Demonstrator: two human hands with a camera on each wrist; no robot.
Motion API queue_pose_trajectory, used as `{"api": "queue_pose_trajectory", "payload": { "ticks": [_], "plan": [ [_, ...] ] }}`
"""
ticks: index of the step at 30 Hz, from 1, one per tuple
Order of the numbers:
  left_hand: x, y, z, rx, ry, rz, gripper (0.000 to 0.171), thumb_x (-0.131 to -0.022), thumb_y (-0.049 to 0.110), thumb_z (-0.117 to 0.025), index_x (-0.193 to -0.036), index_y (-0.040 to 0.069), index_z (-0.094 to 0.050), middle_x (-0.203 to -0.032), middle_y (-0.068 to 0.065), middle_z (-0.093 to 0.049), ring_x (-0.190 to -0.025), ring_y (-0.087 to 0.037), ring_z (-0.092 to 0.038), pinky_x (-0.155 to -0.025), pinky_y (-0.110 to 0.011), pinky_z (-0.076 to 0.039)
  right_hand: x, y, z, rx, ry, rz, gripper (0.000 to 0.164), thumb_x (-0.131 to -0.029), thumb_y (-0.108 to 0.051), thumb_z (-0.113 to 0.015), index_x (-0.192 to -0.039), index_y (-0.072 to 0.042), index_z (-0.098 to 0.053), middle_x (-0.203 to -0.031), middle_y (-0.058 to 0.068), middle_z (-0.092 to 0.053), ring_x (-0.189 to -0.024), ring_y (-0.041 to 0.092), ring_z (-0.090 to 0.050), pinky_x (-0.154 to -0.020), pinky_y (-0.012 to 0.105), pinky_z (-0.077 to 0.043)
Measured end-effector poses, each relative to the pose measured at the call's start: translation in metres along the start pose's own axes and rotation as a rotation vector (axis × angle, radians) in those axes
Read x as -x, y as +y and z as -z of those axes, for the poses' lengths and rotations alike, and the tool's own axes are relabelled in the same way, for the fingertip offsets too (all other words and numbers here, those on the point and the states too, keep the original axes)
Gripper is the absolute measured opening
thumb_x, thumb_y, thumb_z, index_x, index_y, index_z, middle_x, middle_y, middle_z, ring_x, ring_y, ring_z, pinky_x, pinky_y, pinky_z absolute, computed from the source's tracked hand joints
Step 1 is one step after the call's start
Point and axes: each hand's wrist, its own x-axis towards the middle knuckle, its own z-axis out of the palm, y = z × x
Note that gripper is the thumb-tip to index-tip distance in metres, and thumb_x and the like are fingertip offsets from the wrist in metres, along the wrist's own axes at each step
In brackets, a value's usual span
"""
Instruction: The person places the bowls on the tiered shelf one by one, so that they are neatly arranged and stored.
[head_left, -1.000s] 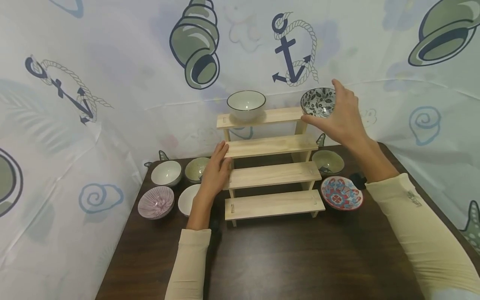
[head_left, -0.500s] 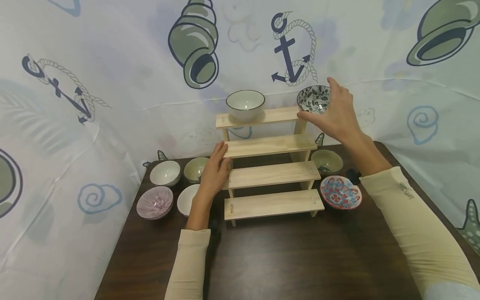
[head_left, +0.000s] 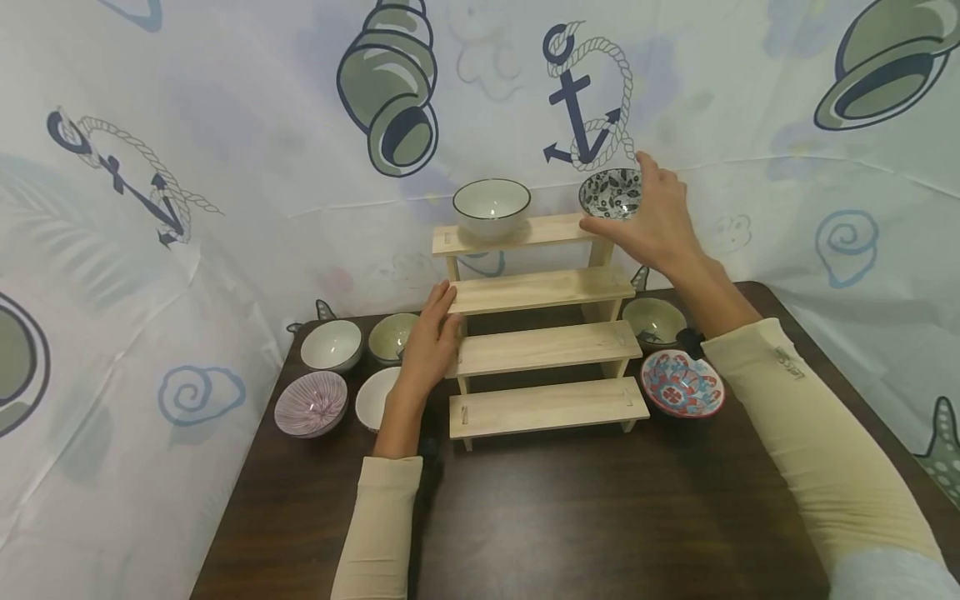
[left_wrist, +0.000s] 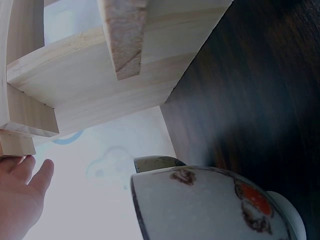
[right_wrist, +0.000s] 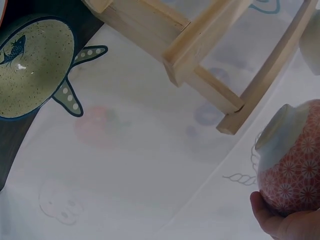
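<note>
My right hand point(head_left: 660, 221) grips a bowl point(head_left: 609, 193) with a dark leaf pattern inside, thumb at the near rim and fingers at the far side. In the right wrist view the bowl's outside point(right_wrist: 295, 170) is red with white flowers, and its foot hangs apart from the top shelf's end. A stepped wooden stand point(head_left: 547, 408) stands in the middle. Against its left side, by the second shelf from the top, my left hand point(head_left: 429, 350) rests with its fingers extended. A white bowl with a dark rim point(head_left: 491, 204) sits on the top shelf's left end.
Left of the stand are a white bowl point(head_left: 331, 346), a purple-striped bowl point(head_left: 311, 404), a greenish bowl point(head_left: 390, 337) and a partly hidden white bowl point(head_left: 375, 398). To the right are a green bowl point(head_left: 652, 321) and a red-blue patterned bowl point(head_left: 681, 383). A printed curtain point(head_left: 247, 100) hangs behind.
My right hand has carried the leaf-patterned bowl leftward and slightly up, over the right end of the top shelf. The left hand stays against the stand.
</note>
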Motion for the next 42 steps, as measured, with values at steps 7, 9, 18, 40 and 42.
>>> {"api": "queue_pose_trajectory", "payload": {
  "ticks": [7, 9, 18, 40, 42],
  "plan": [
    [-0.001, 0.0, 0.0, -0.013, 0.005, -0.013, 0.053, -0.111, 0.027, -0.048, -0.16, 0.012, -0.038, -0.172, -0.001, -0.027, -0.162, -0.02, -0.016, -0.13, -0.048, -0.021, -0.005, -0.004, -0.006, 0.016, -0.019, 0.0, 0.12, -0.081, -0.066, -0.075, -0.167, -0.014, -0.008, -0.169, 0.027, -0.02, -0.156, 0.047, -0.019, -0.12, 0.07, -0.029],
    [0.0, 0.0, 0.0, -0.009, 0.004, -0.008, 0.053, -0.11, 0.026, -0.049, -0.16, 0.012, -0.039, -0.172, -0.001, -0.027, -0.162, -0.018, -0.016, -0.131, -0.047, -0.02, -0.006, -0.005, -0.008, 0.017, -0.029, -0.005, 0.121, -0.081, -0.066, -0.074, -0.168, -0.014, -0.007, -0.169, 0.027, -0.02, -0.157, 0.048, -0.018, -0.12, 0.069, -0.029],
    [0.0, 0.0, 0.001, -0.012, -0.004, -0.009, 0.053, -0.11, 0.026, -0.049, -0.16, 0.011, -0.038, -0.172, -0.003, -0.026, -0.162, -0.021, -0.015, -0.13, -0.05, -0.02, -0.013, -0.009, -0.015, 0.009, -0.053, -0.034, 0.121, -0.082, -0.066, -0.074, -0.168, -0.014, -0.006, -0.169, 0.026, -0.019, -0.157, 0.046, -0.019, -0.121, 0.066, -0.03],
    [0.0, -0.001, 0.0, -0.009, 0.0, -0.012, 0.053, -0.111, 0.027, -0.048, -0.161, 0.013, -0.038, -0.172, -0.003, -0.027, -0.162, -0.02, -0.015, -0.13, -0.05, -0.02, -0.038, -0.024, -0.027, 0.022, -0.073, -0.054, 0.123, -0.081, -0.065, -0.075, -0.168, -0.014, -0.005, -0.168, 0.029, -0.02, -0.156, 0.044, -0.021, -0.122, 0.061, -0.033],
    [0.0, -0.001, 0.0, -0.008, -0.001, -0.009, 0.053, -0.111, 0.027, -0.048, -0.161, 0.013, -0.038, -0.172, -0.003, -0.027, -0.162, -0.02, -0.015, -0.13, -0.05, -0.02, -0.039, -0.024, -0.03, 0.031, -0.083, -0.057, 0.124, -0.081, -0.066, -0.075, -0.168, -0.014, -0.004, -0.167, 0.029, -0.02, -0.155, 0.045, -0.022, -0.121, 0.061, -0.034]
  ]
}}
